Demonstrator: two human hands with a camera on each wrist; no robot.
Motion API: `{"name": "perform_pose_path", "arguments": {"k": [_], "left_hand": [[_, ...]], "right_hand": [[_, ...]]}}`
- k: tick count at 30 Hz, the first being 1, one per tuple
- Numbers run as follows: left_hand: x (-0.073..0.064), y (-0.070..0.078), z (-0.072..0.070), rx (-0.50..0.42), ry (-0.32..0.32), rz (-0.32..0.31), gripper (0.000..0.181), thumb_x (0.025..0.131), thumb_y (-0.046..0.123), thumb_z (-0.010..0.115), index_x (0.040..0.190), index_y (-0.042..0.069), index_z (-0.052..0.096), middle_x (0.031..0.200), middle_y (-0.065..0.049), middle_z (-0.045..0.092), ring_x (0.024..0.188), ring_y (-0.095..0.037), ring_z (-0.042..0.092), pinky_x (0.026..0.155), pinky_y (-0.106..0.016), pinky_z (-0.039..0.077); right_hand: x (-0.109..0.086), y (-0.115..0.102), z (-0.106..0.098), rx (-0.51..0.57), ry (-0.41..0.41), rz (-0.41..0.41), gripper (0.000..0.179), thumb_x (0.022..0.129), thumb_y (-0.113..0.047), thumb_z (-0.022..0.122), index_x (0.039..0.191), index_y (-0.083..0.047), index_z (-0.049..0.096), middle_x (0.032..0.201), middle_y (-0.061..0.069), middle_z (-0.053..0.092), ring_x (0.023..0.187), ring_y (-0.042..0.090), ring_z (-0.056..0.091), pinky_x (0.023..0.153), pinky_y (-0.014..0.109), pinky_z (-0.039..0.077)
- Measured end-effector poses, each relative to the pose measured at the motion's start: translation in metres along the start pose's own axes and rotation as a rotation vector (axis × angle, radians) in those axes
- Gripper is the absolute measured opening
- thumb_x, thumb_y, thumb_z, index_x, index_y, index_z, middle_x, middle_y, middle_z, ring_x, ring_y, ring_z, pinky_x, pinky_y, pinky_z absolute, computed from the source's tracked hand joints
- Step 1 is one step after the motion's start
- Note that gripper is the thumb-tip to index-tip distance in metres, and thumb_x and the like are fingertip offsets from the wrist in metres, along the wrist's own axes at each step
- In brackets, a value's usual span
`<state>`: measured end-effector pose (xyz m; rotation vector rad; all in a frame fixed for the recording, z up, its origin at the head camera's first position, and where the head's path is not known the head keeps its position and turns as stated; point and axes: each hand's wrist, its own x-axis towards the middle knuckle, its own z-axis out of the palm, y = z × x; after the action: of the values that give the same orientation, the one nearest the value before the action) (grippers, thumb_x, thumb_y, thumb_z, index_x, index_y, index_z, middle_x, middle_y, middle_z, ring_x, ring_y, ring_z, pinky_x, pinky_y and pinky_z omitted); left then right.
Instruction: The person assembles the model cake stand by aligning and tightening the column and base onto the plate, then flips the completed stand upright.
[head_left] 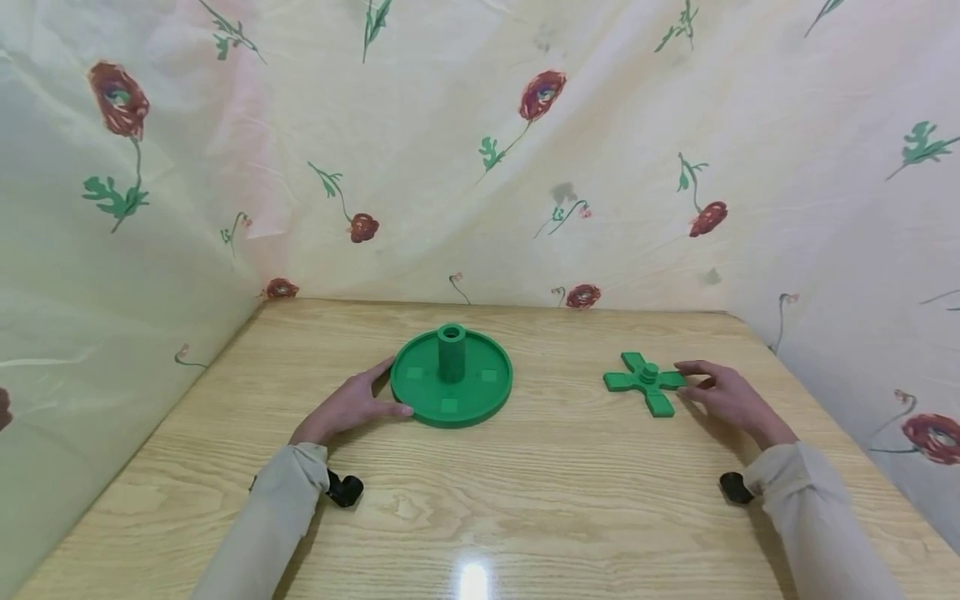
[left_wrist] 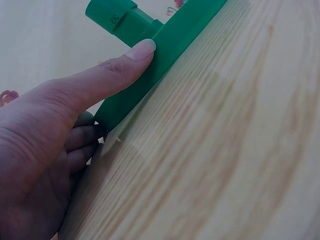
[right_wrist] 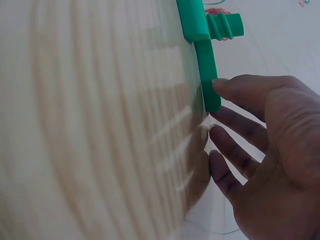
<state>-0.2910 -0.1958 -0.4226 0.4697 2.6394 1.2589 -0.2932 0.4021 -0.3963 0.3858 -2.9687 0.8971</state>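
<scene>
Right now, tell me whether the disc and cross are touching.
Apart: in the head view, a wide stretch of table separates the disc from the cross.

Plain green against florals and grain

The disc [head_left: 452,393] at mid-frame and the cross [head_left: 648,377] right of centre are green. The tabletop [head_left: 525,492], lower frame, is tan with streaky grain. The cloth [head_left: 435,108], upper frame, is off-white with a red-and-green floral pattern.
</scene>
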Motion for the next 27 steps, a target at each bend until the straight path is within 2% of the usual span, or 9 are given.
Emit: {"name": "perform_pose_path", "arguments": {"k": [5,10,17,27], "left_hand": [[-0.0010,0.0004,0.0004,-0.010,-0.003,0.005,0.110,0.085,0.048,0.084,0.166,0.011,0.021,0.168,-0.018,0.024,0.154,-0.040,0.018,0.119,-0.064,0.020],[-0.0013,0.0002,0.0001,-0.011,-0.001,0.003,0.109,0.085,0.049,0.085,0.166,0.012,0.022,0.168,-0.018,0.024,0.154,-0.040,0.018,0.119,-0.064,0.020],[-0.0004,-0.0015,-0.0010,-0.025,-0.001,0.006,0.111,0.084,0.050,0.085,0.166,0.012,0.022,0.168,-0.017,0.024,0.154,-0.039,0.017,0.119,-0.064,0.020],[-0.0014,0.0001,-0.0002,-0.033,-0.001,0.013,0.110,0.084,0.049,0.085,0.166,0.012,0.022,0.168,-0.017,0.024,0.154,-0.040,0.018,0.119,-0.064,0.020]], "right_hand": [[0.0031,0.0004,0.0014,-0.004,-0.004,-0.013,0.048,0.103,-0.012,0.064,0.142,0.013,0.051,0.135,0.037,0.054,0.098,0.036,0.060,0.070,0.035,0.051],[0.0049,-0.0003,0.0022,-0.005,-0.017,-0.021,0.050,0.102,-0.012,0.066,0.142,0.015,0.050,0.129,0.036,0.052,0.087,0.024,0.053,0.065,0.032,0.046],[0.0071,-0.0018,0.0030,-0.034,-0.011,-0.020,0.048,0.104,-0.017,0.065,0.141,0.013,0.054,0.126,0.032,0.051,0.088,0.025,0.048,0.069,0.034,0.041],[0.0072,0.0013,0.0063,0.008,-0.005,-0.009,0.037,0.101,-0.013,0.068,0.127,0.011,0.061,0.123,0.029,0.053,0.092,0.027,0.052,0.070,0.035,0.046]]}}
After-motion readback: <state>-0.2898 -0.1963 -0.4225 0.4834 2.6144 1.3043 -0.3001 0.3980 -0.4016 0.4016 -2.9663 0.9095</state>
